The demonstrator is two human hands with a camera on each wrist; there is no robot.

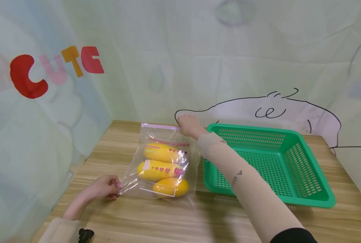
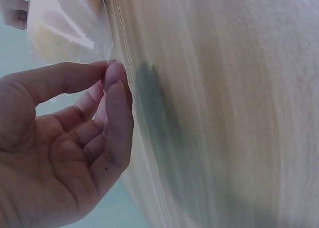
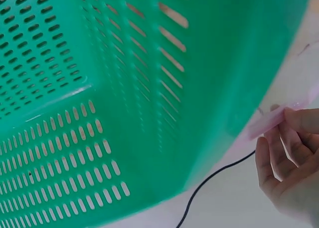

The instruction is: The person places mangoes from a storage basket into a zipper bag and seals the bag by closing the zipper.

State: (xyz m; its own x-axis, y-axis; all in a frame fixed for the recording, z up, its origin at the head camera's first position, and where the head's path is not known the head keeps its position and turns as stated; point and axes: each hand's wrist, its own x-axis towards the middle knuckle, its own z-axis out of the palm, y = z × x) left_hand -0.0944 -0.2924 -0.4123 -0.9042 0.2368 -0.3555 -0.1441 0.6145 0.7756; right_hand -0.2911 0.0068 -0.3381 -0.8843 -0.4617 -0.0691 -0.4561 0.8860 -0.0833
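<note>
A clear zip bag (image 1: 168, 135) printed with a bunny and hearts lies on the table, its pink zip strip along the far edge. Inside it are three yellow oval fruits, mango-like in shape (image 1: 171, 187). My left hand (image 1: 105, 187) pinches the bag's near left corner between thumb and fingertips; the left wrist view shows that hand (image 2: 75, 133) at the corner too. At the far right end of the zip strip, my right hand (image 1: 190, 126) grips the bag's edge. In the right wrist view, the thumb and fingers of that hand (image 3: 294, 153) pinch the pink strip (image 3: 269, 123).
Right of the bag stands a green perforated plastic basket (image 1: 309, 200), with my right forearm crossing over its left side. A wooden table (image 1: 107, 152) carries both. Printed cloth (image 1: 168, 67) hangs behind and to the left, lettered CUTE.
</note>
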